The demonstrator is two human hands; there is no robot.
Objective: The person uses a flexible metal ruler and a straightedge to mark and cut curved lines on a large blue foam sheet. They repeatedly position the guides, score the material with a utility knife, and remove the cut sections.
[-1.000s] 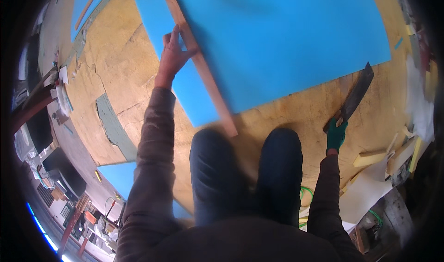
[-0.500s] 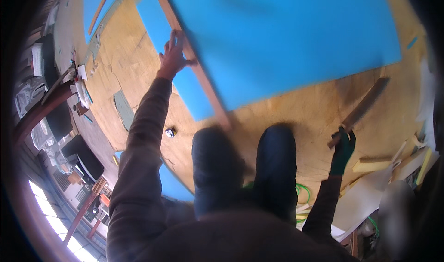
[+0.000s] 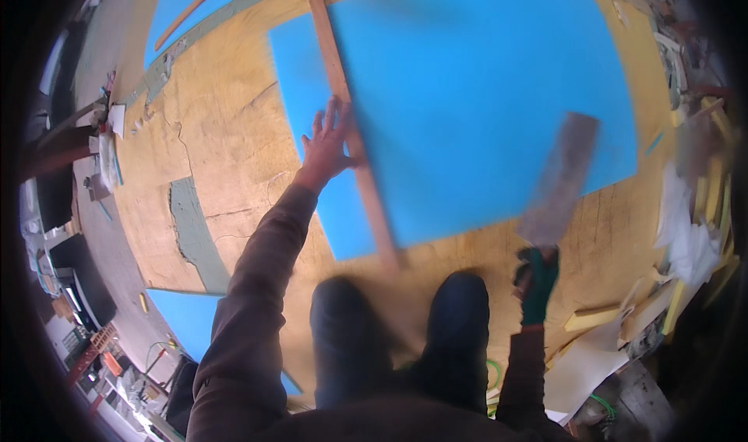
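My bare left hand (image 3: 323, 155) lies with spread fingers against a long wooden strip (image 3: 369, 196), its thumb and fingertips touching the wood. That strip rests across a large blue foam sheet (image 3: 475, 91) near its left side, the lower end jutting past the sheet's near edge. In a dark green glove, my right hand (image 3: 538, 290) is closed round the handle of a broad flat-bladed tool (image 3: 562, 178). Its long grey-brown blade points away from me, above the sheet's near right part. Blur hides the blade's edge, so its exact kind is unclear.
Worn plywood (image 3: 234, 130) lies under the sheet, with a grey-green patch (image 3: 195, 235) at left. Another blue sheet (image 3: 185, 317) is at lower left. Yellow offcuts (image 3: 592, 316) and white wrapping (image 3: 689, 247) pile up at right. My knees (image 3: 351, 333) are close in front.
My right hand has swung the tool inward to the left, its blade now over the sheet. My left hand stays on the strip. The whole view has shifted, showing more of the sheet.
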